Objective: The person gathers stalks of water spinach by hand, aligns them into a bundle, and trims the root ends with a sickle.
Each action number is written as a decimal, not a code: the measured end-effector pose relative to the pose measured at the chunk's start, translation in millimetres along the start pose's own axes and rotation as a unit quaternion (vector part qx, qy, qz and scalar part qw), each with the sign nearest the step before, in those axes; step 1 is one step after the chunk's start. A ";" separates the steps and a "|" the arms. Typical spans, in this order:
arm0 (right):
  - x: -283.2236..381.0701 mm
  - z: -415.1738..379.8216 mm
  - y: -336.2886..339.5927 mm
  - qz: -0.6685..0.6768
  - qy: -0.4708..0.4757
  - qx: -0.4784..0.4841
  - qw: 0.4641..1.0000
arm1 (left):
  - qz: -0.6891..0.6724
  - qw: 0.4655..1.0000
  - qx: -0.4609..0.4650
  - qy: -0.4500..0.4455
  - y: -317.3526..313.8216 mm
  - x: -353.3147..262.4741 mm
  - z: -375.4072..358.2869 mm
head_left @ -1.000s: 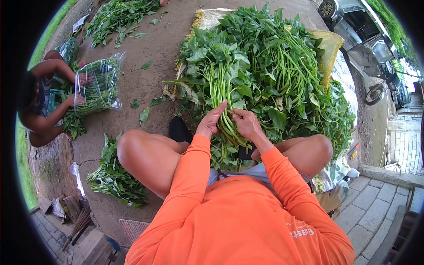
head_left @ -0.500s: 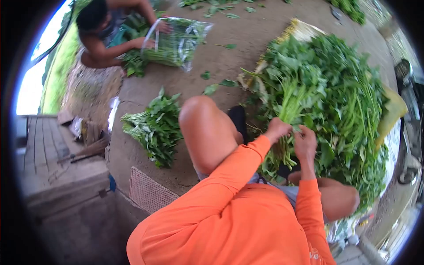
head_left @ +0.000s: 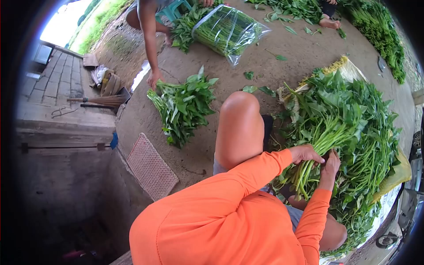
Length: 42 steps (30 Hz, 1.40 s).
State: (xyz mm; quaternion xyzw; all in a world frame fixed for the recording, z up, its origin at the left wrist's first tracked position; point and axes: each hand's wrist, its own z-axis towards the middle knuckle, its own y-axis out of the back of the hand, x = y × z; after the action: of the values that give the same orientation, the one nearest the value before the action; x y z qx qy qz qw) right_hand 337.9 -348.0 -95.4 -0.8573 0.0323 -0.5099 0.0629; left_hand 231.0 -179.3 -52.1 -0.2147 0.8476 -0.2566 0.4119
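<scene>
My left hand (head_left: 305, 154) is wrapped round a bunch of green leafy stems (head_left: 324, 137), with the cut ends sticking out below it and the leaves pointing up and right. Close beside it, my right hand (head_left: 330, 165) has its fingers bent at the stems; whether they pinch anything is too small to tell. Under and behind both hands spreads a large pile of greens (head_left: 371, 132) on a yellow-edged sack (head_left: 353, 70). To the left, a separate bundle of greens (head_left: 185, 106) lies on the ground, touched by another person's hand (head_left: 154, 77).
A clear plastic bag of greens (head_left: 229, 33) lies at the top, near a teal stool (head_left: 174, 9). Another person's foot (head_left: 330, 23) shows at the top right beside more greens (head_left: 380, 35). A woven mat (head_left: 151, 168) and a broom (head_left: 104, 100) are at the left.
The view has shifted, so the scene sits lower and further right. The other person has let go of the bag with one hand and reached to the separate bundle.
</scene>
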 end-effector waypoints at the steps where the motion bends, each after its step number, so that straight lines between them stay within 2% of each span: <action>1: 3.9 0.0 -5.0 -0.052 0.003 0.018 0.998 | -0.009 1.000 0.018 0.011 -1.9 1.5 -0.9; 3: 15.5 -0.5 -5.0 -0.154 0.014 0.043 0.987 | -0.019 0.998 0.012 0.064 1.7 -4.7 -3.7; 4: 19.6 -0.7 -4.8 -0.135 0.018 0.076 0.988 | -0.021 0.996 0.011 0.089 3.1 -8.9 -5.8; 7: 81.7 -13.7 7.5 -0.380 -0.114 0.061 0.916 | -0.024 0.997 -0.009 0.076 4.9 -12.3 -2.4; 8: 87.8 -6.2 15.8 -0.392 0.026 -0.008 0.919 | -0.042 0.997 -0.009 0.062 4.9 -12.3 -0.1; 9: 91.1 -1.8 28.0 -0.398 0.160 -0.081 0.900 | -0.042 0.997 -0.010 0.059 2.6 -18.0 -0.9; 11: 115.9 -16.7 7.7 -0.326 0.286 -0.070 0.899 | -0.044 0.997 -0.014 0.059 -7.3 -24.7 -9.7; 13: 135.3 -26.2 -22.6 -0.357 0.373 0.021 0.856 | -0.021 0.997 0.018 0.077 -18.2 -35.3 -26.2; 16: 139.6 30.8 -25.5 -0.409 0.338 -0.076 0.844 | -0.016 0.988 0.090 0.122 -24.1 -35.3 -28.6; 17: 138.5 53.2 -20.4 -0.395 0.323 -0.070 0.857 | -0.003 0.983 0.139 0.122 -28.6 -38.9 -34.0; 18: 130.1 77.1 -17.2 -0.381 0.306 -0.066 0.870 | 0.022 0.983 0.139 0.115 -34.2 -42.2 -37.8; 19: 112.2 105.1 -17.9 -0.341 0.363 -0.008 0.867 | 0.049 0.981 0.147 0.117 -40.9 -39.1 -41.8; 20: 113.7 102.4 -28.4 -0.404 0.323 0.007 0.856 | 0.055 0.986 0.116 0.106 -42.2 -38.3 -46.2; 21: 116.8 100.2 -32.5 -0.394 0.299 0.046 0.868 | 0.060 0.987 0.102 0.108 -43.1 -39.4 -45.5; 22: 132.8 84.5 -36.6 -0.429 0.310 0.051 0.847 | 0.067 0.991 0.057 0.100 -42.7 -41.1 -46.4; 23: 151.5 78.6 -34.8 -0.454 0.302 0.037 0.838 | 0.006 0.991 0.058 0.123 -28.4 -33.5 -31.2; 24: 169.5 57.8 -34.2 -0.363 0.265 0.033 0.893 | -0.034 0.991 0.055 0.118 -26.5 -43.3 -32.9; 27: 219.1 -5.7 -6.5 -0.385 0.336 -0.175 0.841 | -0.004 0.998 0.014 0.061 -20.4 -59.5 -36.0; 30: 202.4 -82.3 12.7 -0.248 0.219 -0.037 0.943 | 0.015 1.000 -0.013 0.013 -16.6 -73.3 -30.8; 31: 188.4 -120.5 4.3 -0.217 0.210 0.034 0.953 | 0.017 1.000 -0.018 0.012 -12.0 -72.9 -28.3; 32: 175.6 -147.6 4.0 -0.269 0.189 0.094 0.940 | -0.026 1.000 -0.002 0.008 -9.4 -72.8 -24.5; 33: 155.7 -158.9 10.0 -0.286 0.139 0.139 0.938 | -0.011 1.000 -0.015 -0.005 -9.8 -76.3 -25.2; 34: 135.5 -169.5 12.4 -0.271 0.100 0.140 0.947 | -0.024 1.000 -0.009 -0.007 -12.5 -79.7 -28.7; 35: 124.3 -177.4 13.7 -0.324 0.179 0.160 0.915 | -0.037 0.999 -0.004 -0.011 -14.2 -82.2 -31.2; 37: 107.9 -189.9 3.8 -0.264 0.248 0.152 0.919 | -0.035 0.999 0.004 -0.013 -10.4 -81.4 -31.8; 39: 104.2 -195.7 -17.4 -0.349 0.427 0.072 0.831 | -0.030 0.999 0.004 -0.011 -9.6 -81.2 -30.3; 41: 101.5 -198.8 -15.6 -0.413 0.471 0.079 0.775 | -0.014 1.000 -0.007 -0.017 -10.0 -79.9 -31.4; 42: 97.2 -198.4 -5.9 -0.440 0.432 0.127 0.777 | -0.011 1.000 -0.008 -0.020 -12.4 -80.6 -32.9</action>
State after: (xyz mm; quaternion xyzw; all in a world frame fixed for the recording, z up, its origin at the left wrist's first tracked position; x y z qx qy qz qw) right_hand 210.0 -368.7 83.7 -0.4518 -0.3893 -0.7987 -0.0808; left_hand 252.1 -134.0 20.3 -0.2330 0.8387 -0.2498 0.4241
